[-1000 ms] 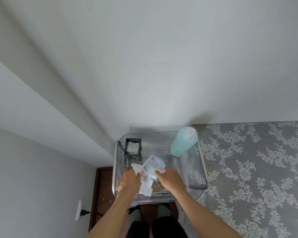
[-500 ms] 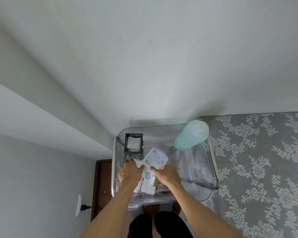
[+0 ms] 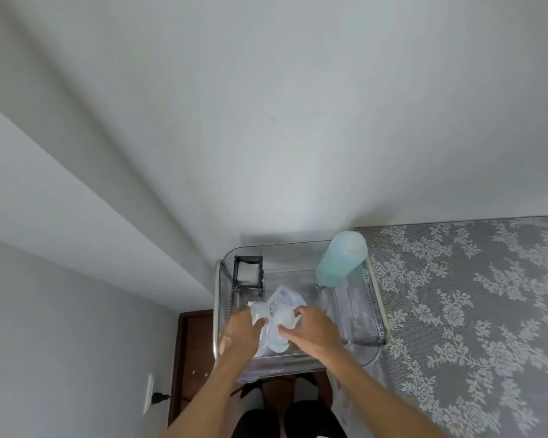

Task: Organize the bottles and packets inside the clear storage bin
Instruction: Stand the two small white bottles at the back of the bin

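Care is called for in the step in hand, judged to be the setting of two small pale bottles upright among the packets near the front of the clear bin (image 3: pixel 374 279). Each bottle is best lowered straight down until its base is felt on the bin floor, and released only once it stands by itself; the thin packets are better pressed flat or stood against a wall first, since a bottle set on loose film is likely to tip. The bin is light and see-through, so it could slide if pushed sideways.

The left hand (image 3: pixel 239 335) is closed around the left small bottle (image 3: pixel 259 311), whose rounded top shows just beyond the knuckles. The right hand (image 3: pixel 314 330) is curled round the right small bottle (image 3: pixel 283 314), with the thumb and fingers wrapped on its sides and its top standing out toward the left hand. The two bottles are just beside each other, nearly touching, between the two hands. A white and blue packet (image 3: pixel 285 297) lies just beyond both hands, and more clear film is seen under the right hand's fingers; how many packets there are cannot be told.

Farther from the right hand, at the bin's far right corner, a tall blue-green bottle (image 3: pixel 340 263) leans against the rim. Beyond the left hand, at the far left corner, a small black-framed box (image 3: pixel 248 273) stands. The bin rests on a surface covered by a grey lace cloth (image 3: pixel 472 311).
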A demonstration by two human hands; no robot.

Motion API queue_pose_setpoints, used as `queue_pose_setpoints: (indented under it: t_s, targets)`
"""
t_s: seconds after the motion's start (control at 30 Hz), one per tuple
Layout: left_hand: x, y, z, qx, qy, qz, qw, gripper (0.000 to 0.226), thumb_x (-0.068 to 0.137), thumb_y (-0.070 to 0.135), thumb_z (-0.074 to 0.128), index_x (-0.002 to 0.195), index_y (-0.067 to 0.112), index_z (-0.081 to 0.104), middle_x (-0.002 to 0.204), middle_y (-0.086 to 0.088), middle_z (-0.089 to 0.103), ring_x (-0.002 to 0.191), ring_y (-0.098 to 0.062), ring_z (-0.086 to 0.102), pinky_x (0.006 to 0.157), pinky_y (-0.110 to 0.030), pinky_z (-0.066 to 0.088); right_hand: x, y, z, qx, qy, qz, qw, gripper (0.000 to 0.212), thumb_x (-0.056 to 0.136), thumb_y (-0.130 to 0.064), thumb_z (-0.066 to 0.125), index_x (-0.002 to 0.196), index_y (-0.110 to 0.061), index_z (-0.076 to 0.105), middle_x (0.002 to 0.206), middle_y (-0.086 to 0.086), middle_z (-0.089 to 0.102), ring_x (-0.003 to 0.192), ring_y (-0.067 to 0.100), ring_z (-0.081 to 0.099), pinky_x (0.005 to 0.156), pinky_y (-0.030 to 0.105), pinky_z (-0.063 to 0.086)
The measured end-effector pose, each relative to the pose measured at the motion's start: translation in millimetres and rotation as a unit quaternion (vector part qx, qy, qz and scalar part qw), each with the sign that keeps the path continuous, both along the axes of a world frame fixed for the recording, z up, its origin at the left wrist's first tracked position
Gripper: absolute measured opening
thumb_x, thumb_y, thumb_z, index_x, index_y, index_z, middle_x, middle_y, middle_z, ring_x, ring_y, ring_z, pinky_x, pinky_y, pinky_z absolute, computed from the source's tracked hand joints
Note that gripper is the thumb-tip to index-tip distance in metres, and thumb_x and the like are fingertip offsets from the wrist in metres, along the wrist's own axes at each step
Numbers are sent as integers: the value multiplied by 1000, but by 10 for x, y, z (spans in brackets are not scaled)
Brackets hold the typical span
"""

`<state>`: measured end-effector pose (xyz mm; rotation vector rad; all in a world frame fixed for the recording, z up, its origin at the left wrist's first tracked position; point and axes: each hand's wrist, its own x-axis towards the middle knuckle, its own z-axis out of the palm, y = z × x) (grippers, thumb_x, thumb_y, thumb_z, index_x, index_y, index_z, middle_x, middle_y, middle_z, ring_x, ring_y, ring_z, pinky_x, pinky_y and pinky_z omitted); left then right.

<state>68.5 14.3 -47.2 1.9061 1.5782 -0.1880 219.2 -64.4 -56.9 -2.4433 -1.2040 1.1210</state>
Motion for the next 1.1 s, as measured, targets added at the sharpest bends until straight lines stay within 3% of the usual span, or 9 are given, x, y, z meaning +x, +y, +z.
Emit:
queue_pose_setpoints:
  t_s: [0.13, 0.27, 0.37, 0.47, 0.6, 0.67, 0.77, 0.97, 1.1]
  targets:
    - [50, -81, 248, 64, -24, -8, 998, 55, 95, 49, 53, 137, 15, 47, 133, -4, 55, 108, -20, 63, 88, -33, 54, 134, -71, 263, 41, -44, 24, 998, 77, 63, -81, 56, 124, -34, 59, 72, -17, 54, 75, 7, 61, 63, 25, 47]
    - [128, -125, 371, 113, -96, -1, 989, 56, 90, 55, 57, 136, 24, 50, 129, 4, 58, 103, -17, 65, 84, -35, 56, 297, -108, 465, 85, -86, 34, 992, 75, 65, -83, 53, 127, -40, 56, 96, -19, 64, 83, 6, 61, 65, 20, 46]
    - [262, -96, 394, 110, -147, 31, 982, 55, 86, 52, 67, 135, 30, 53, 103, 5, 72, 85, -12, 68, 71, -28, 56, 418, -68, 578, 121, -88, 5, 989, 69, 68, -78, 59, 124, -38, 58, 89, -22, 62, 69, -3, 53, 56, 10, 35]
    - [440, -97, 363, 96, -156, 64, 981, 52, 88, 49, 65, 135, 34, 51, 71, 8, 65, 61, -7, 61, 56, -23, 48, 482, 30, 613, 129, -77, -31, 988, 62, 70, -72, 63, 121, -38, 59, 70, -27, 52, 59, -9, 47, 51, 9, 29]
    - [649, -107, 149, 50, -144, 120, 981, 58, 92, 44, 62, 144, 27, 43, 94, -7, 72, 83, -24, 70, 69, -41, 59, 493, 195, 487, 125, -53, -74, 988, 49, 79, -58, 69, 122, -37, 59, 81, -15, 65, 73, 7, 62, 63, 26, 51]
    - [725, -95, 18, 25, -125, 143, 982, 62, 92, 45, 61, 147, 25, 39, 106, -14, 71, 92, -31, 70, 72, -44, 58, 474, 254, 376, 124, -26, -86, 988, 44, 86, -48, 68, 126, -35, 57, 94, -8, 71, 82, 12, 67, 73, 33, 57]
    - [813, -65, -140, 9, -140, 168, 976, 56, 93, 41, 62, 143, 25, 44, 107, -12, 73, 94, -32, 69, 72, -43, 57, 447, 318, 198, 120, 9, -103, 987, 35, 93, -42, 62, 127, -36, 53, 106, -6, 71, 93, 16, 68, 80, 39, 58]
    - [963, 58, -350, 17, -155, 200, 967, 51, 93, 37, 62, 141, 28, 47, 106, -9, 73, 91, -31, 69, 68, -38, 54, 479, 439, 2, 123, 44, -149, 980, 28, 98, -33, 55, 125, -29, 50, 101, -1, 70, 90, 22, 68, 76, 43, 57]
    - [1069, 189, -422, 37, -174, 213, 961, 51, 92, 35, 65, 139, 23, 49, 93, -7, 73, 75, -28, 67, 58, -32, 46, 504, 501, -100, 122, 23, -131, 984, 34, 101, -39, 51, 132, -29, 42, 90, 2, 68, 80, 25, 67, 63, 38, 52]
